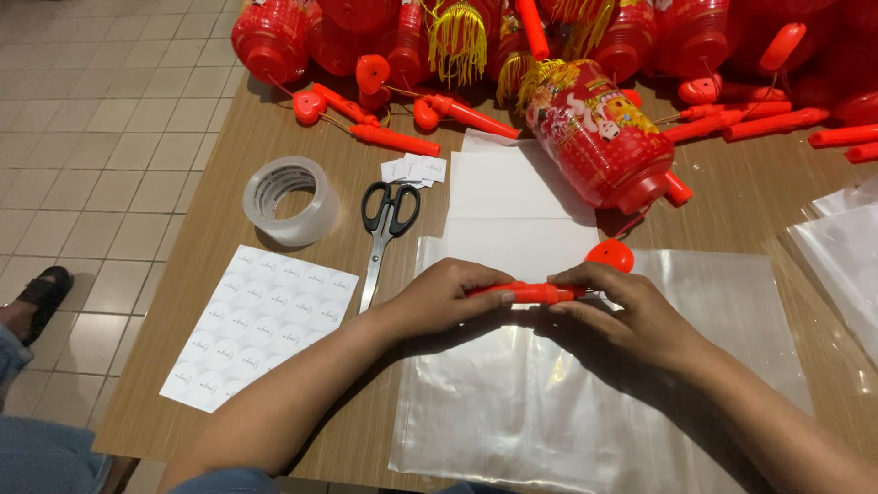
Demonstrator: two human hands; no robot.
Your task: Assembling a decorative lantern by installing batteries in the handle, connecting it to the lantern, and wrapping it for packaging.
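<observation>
one white sticker sheet (pixel 259 325) left of hands (pixel 540 297).

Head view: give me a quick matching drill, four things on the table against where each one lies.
Things:
1. tape roll
2. scissors
3. sticker sheet
4. red handle

Places:
A. held between left hand and right hand
B. near the table's left edge, nearest the camera
C. between tape roll and white paper
D. left of the scissors, beyond the sticker sheet

Pairs: 1-D, 2-C, 3-B, 4-A
</observation>
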